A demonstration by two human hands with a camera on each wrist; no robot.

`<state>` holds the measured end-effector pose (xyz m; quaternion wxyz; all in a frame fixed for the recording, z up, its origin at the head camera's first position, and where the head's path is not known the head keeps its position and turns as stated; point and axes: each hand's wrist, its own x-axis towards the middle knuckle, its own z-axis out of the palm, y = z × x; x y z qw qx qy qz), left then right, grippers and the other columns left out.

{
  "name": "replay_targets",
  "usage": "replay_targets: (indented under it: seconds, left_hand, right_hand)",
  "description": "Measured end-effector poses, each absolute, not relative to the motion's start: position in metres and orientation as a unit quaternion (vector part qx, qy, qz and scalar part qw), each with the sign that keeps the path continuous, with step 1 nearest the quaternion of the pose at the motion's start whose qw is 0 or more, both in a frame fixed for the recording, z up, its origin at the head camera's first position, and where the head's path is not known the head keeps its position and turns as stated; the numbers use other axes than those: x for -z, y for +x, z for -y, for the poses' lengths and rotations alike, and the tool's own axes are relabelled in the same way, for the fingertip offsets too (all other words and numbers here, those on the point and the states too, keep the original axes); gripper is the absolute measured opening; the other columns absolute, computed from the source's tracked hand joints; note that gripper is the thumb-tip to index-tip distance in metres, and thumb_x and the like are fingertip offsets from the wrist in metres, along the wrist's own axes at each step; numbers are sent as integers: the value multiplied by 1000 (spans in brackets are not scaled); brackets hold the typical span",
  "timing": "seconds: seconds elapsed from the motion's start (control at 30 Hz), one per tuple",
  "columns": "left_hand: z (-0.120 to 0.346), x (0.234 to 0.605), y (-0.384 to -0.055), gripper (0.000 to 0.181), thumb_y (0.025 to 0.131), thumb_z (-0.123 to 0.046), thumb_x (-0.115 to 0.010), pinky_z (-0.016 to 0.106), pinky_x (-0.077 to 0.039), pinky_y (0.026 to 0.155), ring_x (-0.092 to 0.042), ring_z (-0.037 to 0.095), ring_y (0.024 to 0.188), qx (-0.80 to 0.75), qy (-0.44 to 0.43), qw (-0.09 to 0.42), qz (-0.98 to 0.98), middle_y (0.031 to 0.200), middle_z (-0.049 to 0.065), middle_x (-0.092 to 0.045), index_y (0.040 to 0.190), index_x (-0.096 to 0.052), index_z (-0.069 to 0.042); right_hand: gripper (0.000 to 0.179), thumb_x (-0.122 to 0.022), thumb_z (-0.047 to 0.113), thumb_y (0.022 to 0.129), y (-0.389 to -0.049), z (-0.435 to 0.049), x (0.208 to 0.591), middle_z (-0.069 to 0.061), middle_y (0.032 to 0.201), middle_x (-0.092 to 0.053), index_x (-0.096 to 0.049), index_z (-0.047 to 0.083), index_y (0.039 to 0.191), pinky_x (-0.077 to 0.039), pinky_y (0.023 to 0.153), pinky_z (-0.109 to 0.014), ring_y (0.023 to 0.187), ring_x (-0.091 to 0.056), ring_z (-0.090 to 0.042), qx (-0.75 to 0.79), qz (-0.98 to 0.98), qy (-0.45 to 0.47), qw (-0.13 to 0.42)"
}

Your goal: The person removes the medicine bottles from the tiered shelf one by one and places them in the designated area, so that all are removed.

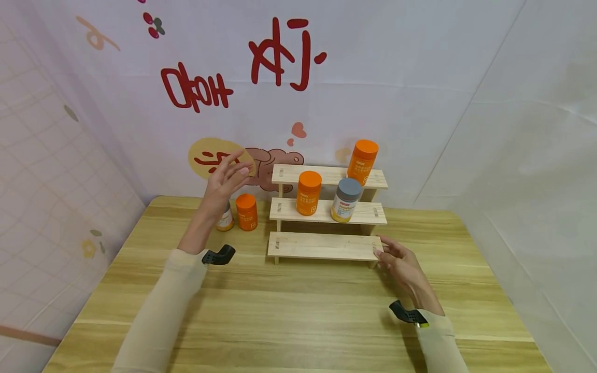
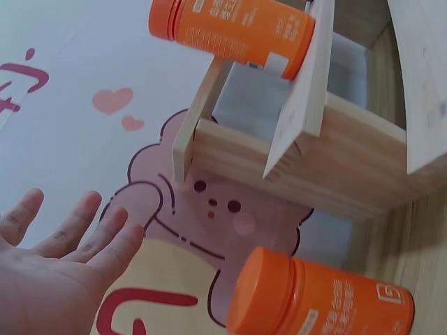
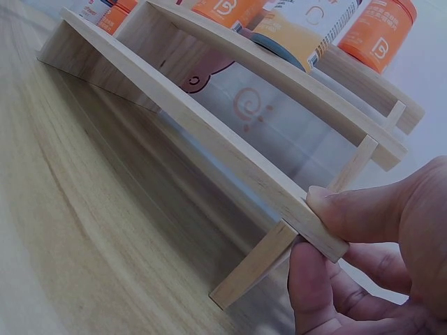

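A three-step wooden display rack (image 1: 322, 246) stands against the back wall. My right hand (image 1: 402, 264) pinches the right end of its lowest board, thumb (image 3: 363, 209) on top and fingers curled beneath. On the middle step sit an orange bottle (image 1: 309, 194) and a white bottle with a grey lid (image 1: 345, 202). Another orange bottle (image 1: 363, 160) stands on the top step at the right. My left hand (image 1: 224, 186) is raised with fingers spread, holding nothing. Below and beside it on the table are an orange bottle (image 1: 246, 212) and a partly hidden white-and-yellow bottle (image 1: 226, 220).
The rack stands near the back edge of the wooden table (image 1: 289, 311). Printed cloth walls (image 1: 382, 77) enclose the back and both sides. Dark wrist camera mounts (image 1: 219, 255) show at both sleeves.
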<state>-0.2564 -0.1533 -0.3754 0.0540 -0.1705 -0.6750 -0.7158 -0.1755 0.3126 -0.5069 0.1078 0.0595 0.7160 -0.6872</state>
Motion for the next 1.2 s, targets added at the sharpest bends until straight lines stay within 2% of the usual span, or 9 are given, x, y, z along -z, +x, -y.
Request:
replay_targets:
  seconds: [0.27, 0.4, 0.57, 0.73, 0.93, 1.2]
  left_hand:
    - [135, 368, -263, 64, 103, -22, -56, 60, -35, 120, -39, 44, 147, 701, -199, 25, 684, 157, 26, -42, 161, -31, -12]
    - [125, 364, -266, 64, 101, -27, -58, 60, -36, 120, -41, 40, 147, 693, -206, 18, 691, 158, 25, -43, 160, -34, -16]
    - [114, 361, -272, 68, 100, -31, -60, 60, -37, 120, -43, 35, 146, 684, -220, 13, 695, 158, 26, -41, 160, -33, -13]
    - [103, 357, -278, 69, 101, -34, -60, 56, -38, 120, -44, 39, 146, 680, -222, -2, 699, 161, 24, -38, 161, -33, -14]
    - [88, 349, -284, 68, 100, -36, -61, 58, -37, 120, -43, 42, 144, 679, -227, -20, 698, 155, 26, -42, 160, -35, -16]
    - [69, 336, -289, 64, 101, -32, -61, 54, -36, 122, -47, 32, 144, 675, -224, -44, 702, 155, 20, -47, 159, -37, -19]
  right_hand:
    - [69, -66, 11, 101, -174, -312, 504, 3, 120, -58, -30, 3, 160, -55, 88, -19, 103, -62, -3, 688, -715, 63, 110]
    - [70, -65, 11, 101, -174, -312, 504, 3, 121, -58, -29, 3, 160, -55, 88, -19, 103, -62, -3, 685, -718, 60, 109]
    - [71, -66, 12, 101, -174, -313, 506, 4, 120, -59, -29, 3, 160, -55, 87, -19, 104, -62, -3, 684, -718, 63, 111]
    - [71, -66, 12, 100, -175, -313, 506, 4, 119, -58, -29, 4, 160, -55, 87, -19, 102, -62, -3, 686, -716, 67, 112]
    - [72, -66, 11, 100, -175, -313, 505, 2, 120, -57, -28, 2, 160, -55, 87, -18, 102, -62, -3, 687, -716, 65, 109]
    - [71, -66, 11, 100, -175, -312, 506, 4, 119, -58, -29, 3, 160, -55, 87, -19, 103, -62, -3, 688, -715, 64, 111]
